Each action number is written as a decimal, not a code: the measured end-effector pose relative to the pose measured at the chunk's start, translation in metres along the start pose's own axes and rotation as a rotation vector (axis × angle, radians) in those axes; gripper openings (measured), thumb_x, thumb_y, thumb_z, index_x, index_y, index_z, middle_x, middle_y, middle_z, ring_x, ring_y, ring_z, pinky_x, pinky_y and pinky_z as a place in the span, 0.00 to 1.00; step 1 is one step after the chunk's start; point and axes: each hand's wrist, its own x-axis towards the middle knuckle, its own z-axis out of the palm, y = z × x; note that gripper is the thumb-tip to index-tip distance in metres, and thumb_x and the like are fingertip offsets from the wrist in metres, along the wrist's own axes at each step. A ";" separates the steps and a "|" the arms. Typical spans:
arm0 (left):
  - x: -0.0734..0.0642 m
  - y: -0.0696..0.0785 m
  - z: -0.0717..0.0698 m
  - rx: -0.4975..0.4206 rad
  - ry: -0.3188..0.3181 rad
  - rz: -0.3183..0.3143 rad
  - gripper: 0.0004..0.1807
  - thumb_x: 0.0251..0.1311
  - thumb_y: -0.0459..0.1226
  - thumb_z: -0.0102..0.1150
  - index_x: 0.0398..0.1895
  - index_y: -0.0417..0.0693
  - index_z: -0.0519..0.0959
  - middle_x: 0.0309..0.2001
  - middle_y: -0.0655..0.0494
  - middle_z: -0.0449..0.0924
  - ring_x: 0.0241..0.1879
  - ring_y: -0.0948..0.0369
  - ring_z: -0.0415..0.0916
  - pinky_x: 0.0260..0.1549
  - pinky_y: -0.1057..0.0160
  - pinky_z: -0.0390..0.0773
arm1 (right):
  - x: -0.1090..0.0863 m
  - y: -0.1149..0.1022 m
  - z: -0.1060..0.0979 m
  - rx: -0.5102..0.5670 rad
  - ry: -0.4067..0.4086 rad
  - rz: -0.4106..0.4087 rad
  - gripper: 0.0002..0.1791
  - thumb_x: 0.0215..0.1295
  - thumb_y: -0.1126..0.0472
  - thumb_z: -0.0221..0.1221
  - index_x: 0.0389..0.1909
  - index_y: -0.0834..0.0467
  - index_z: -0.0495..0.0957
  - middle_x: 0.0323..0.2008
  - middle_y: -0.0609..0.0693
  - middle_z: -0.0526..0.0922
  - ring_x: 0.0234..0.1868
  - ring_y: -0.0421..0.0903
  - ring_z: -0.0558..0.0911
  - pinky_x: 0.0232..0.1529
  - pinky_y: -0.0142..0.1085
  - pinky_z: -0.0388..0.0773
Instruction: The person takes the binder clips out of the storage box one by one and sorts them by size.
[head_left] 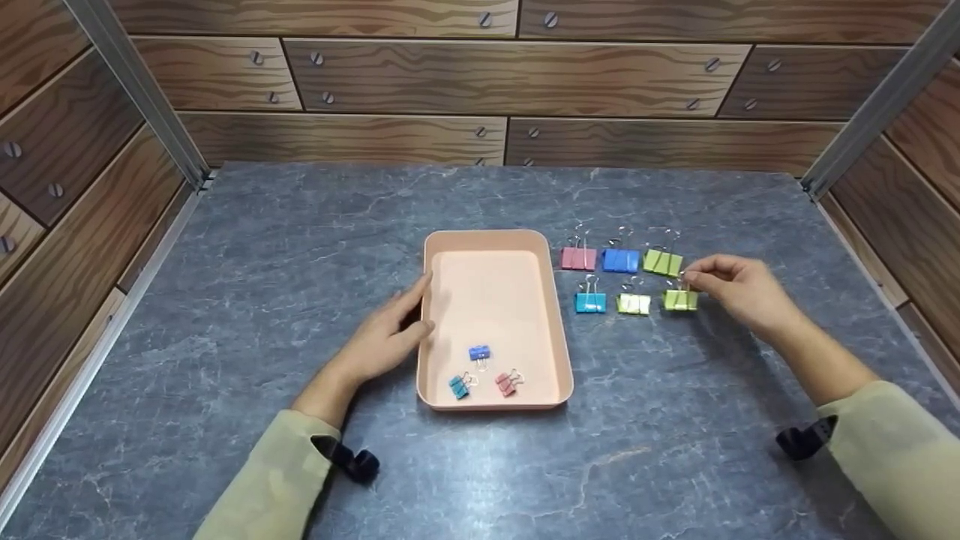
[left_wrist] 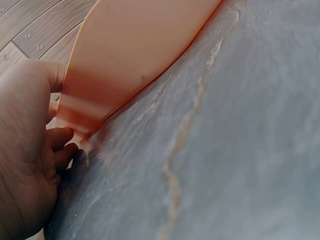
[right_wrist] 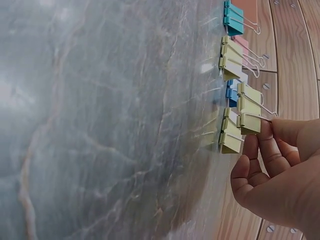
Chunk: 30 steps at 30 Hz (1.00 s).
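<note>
My right hand (head_left: 739,292) pinches a wire handle of a yellow-green binder clip (right_wrist: 250,110), which looks slightly raised off the table. Near it stand a green binder clip (head_left: 663,262), a blue one (head_left: 621,261) and a pink one (head_left: 578,259) in the back row. A pale yellow clip (head_left: 634,304) and a teal clip (head_left: 590,303) stand in front of these. My left hand (head_left: 386,334) grips the left wall of a peach tray (left_wrist: 135,45), thumb over the rim. Inside lie small clips: blue (head_left: 479,352), teal (head_left: 460,386) and pink (head_left: 507,384).
A dark grey marbled tabletop (head_left: 315,225) lies under everything. Wood-patterned panels (head_left: 420,75) close off the back and both sides, with metal posts (head_left: 142,97) at the corners. Black wrist cameras (head_left: 349,459) are strapped over the sleeves.
</note>
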 end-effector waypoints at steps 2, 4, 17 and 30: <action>0.000 0.000 0.000 0.000 0.003 -0.005 0.40 0.74 0.47 0.56 0.87 0.62 0.55 0.82 0.52 0.59 0.81 0.39 0.49 0.80 0.42 0.49 | 0.001 0.002 0.000 0.002 -0.004 0.007 0.17 0.78 0.58 0.62 0.52 0.71 0.83 0.39 0.38 0.87 0.41 0.32 0.81 0.42 0.25 0.79; 0.000 0.000 0.000 0.002 0.002 0.002 0.40 0.74 0.47 0.55 0.87 0.61 0.55 0.82 0.52 0.60 0.81 0.40 0.51 0.81 0.43 0.49 | 0.001 0.003 0.000 0.012 -0.008 0.019 0.18 0.78 0.58 0.62 0.53 0.72 0.82 0.40 0.37 0.87 0.41 0.32 0.81 0.42 0.25 0.80; 0.000 0.001 0.000 -0.004 0.003 0.019 0.41 0.74 0.46 0.56 0.87 0.58 0.54 0.82 0.52 0.59 0.81 0.42 0.52 0.81 0.46 0.49 | 0.004 0.008 0.000 0.001 -0.016 0.050 0.18 0.78 0.58 0.62 0.55 0.71 0.82 0.40 0.37 0.86 0.40 0.34 0.80 0.40 0.27 0.80; -0.001 0.002 0.000 0.006 -0.003 -0.002 0.40 0.74 0.47 0.55 0.87 0.62 0.54 0.82 0.52 0.58 0.81 0.40 0.49 0.81 0.43 0.48 | 0.005 0.010 0.002 0.018 -0.024 0.045 0.17 0.77 0.61 0.62 0.54 0.73 0.81 0.37 0.35 0.86 0.38 0.35 0.81 0.38 0.28 0.81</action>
